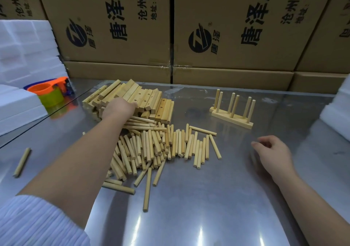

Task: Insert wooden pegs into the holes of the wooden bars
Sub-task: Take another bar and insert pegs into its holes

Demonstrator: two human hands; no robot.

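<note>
A stack of wooden bars [144,98] with drilled holes lies at the back centre of the steel table. My left hand [118,107] reaches onto its near side, fingers curled down among the bars; whether it grips one is hidden. In front of it spreads a heap of loose wooden pegs [161,147]. To the right stand two finished bars [232,120] with several upright pegs in their holes. My right hand [272,151] hovers low over the table at the right, fingers loosely curled and holding nothing.
One stray peg [21,162] lies at the far left of the steel table [208,208]. Orange and green plastic cups [48,94] and white foam blocks [19,102] sit at the back left. More foam [337,105] is at the right edge. Cardboard boxes [227,28] wall the back.
</note>
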